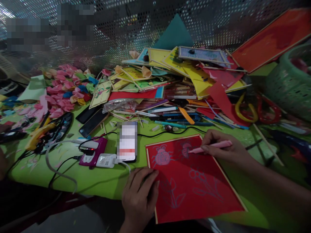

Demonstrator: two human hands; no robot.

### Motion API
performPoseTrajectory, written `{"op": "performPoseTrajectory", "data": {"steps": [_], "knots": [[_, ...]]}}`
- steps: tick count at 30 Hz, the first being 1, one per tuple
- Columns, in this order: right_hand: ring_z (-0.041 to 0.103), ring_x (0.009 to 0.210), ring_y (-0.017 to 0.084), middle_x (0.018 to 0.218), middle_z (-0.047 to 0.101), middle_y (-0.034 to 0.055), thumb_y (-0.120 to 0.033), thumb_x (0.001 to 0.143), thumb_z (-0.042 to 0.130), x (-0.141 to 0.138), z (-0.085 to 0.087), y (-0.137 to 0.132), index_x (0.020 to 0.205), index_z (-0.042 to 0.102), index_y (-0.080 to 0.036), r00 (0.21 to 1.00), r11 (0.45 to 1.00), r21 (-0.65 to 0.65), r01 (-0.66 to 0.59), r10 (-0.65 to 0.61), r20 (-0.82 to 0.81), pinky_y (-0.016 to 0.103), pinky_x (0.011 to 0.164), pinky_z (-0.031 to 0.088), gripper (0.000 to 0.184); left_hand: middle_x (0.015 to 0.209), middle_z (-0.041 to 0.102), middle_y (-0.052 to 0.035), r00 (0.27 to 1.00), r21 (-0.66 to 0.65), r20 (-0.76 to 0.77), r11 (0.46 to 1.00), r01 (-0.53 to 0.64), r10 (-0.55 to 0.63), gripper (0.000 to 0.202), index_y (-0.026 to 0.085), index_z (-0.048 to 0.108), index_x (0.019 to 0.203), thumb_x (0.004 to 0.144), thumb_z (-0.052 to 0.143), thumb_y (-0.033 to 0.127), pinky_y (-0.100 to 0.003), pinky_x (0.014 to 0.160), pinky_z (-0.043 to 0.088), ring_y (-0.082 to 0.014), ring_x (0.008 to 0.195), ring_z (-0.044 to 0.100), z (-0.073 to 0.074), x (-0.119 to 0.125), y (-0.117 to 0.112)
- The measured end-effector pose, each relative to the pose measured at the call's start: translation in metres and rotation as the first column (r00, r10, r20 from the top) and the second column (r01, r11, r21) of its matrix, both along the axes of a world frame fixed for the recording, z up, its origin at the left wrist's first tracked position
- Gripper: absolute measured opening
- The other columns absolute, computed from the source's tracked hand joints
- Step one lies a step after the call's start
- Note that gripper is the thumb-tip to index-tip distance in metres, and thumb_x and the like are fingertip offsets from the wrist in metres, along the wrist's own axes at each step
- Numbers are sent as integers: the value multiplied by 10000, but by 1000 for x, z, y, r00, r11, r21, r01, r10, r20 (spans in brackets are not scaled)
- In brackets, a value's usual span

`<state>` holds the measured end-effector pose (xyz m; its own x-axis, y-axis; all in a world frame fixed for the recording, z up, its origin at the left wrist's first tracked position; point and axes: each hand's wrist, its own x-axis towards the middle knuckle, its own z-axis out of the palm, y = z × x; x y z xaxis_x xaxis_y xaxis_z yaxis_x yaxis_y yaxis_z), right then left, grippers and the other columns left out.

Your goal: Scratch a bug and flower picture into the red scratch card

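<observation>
A red framed card [194, 191] with pale drawings of ladybugs and flowers lies on the green table [63, 158] in front of me. My right hand [222, 147] is closed around a pink pen [211, 147], its tip touching a ladybug drawing near the card's far edge. My left hand [139, 197] rests palm down on the card's near left corner, fingers curled loosely and holding nothing.
A phone [126, 141] and a purple device [93, 155] with cables sit left of the card. Behind are several pens [170, 113], a pile of coloured framed cards [189, 68], pink paper flowers [63, 94], scissors [245, 111] and a green basket [291, 81].
</observation>
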<state>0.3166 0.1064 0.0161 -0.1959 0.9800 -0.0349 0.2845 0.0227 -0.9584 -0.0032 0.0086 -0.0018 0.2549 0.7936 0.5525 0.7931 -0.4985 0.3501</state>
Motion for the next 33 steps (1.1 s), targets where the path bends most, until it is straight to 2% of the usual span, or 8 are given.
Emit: {"op": "performPoseTrajectory", "data": {"steps": [9, 17, 33], "knots": [[484, 588, 151, 668, 594, -24, -447, 856, 759, -2, 2, -1, 730, 634, -219, 1000, 1000, 3, -8, 8, 12, 276, 553, 352, 289, 1070, 740, -66, 1000, -21, -4, 1000, 9, -9, 256, 208, 739, 1176, 971, 619, 113, -337, 931, 557, -194, 1006, 677, 0, 0, 0], [508, 589, 167, 661, 613, -23, -425, 836, 756, -2, 1, 0, 712, 625, -232, 999, 999, 14, 35, -35, 3, 287, 558, 364, 264, 1064, 749, -62, 1000, -15, -9, 1000, 0, 0, 254, 223, 738, 1183, 980, 618, 131, -338, 914, 569, -192, 996, 686, -1, 0, -1], [519, 602, 166, 675, 610, -23, -417, 862, 738, 1, -2, 0, 731, 637, -230, 1000, 1000, 19, 17, -17, 16, 289, 571, 377, 250, 1061, 744, -67, 1000, -13, -7, 1000, 3, -3, 248, 209, 746, 1169, 970, 625, 121, -339, 923, 559, -200, 1001, 682, -1, 0, -1]]}}
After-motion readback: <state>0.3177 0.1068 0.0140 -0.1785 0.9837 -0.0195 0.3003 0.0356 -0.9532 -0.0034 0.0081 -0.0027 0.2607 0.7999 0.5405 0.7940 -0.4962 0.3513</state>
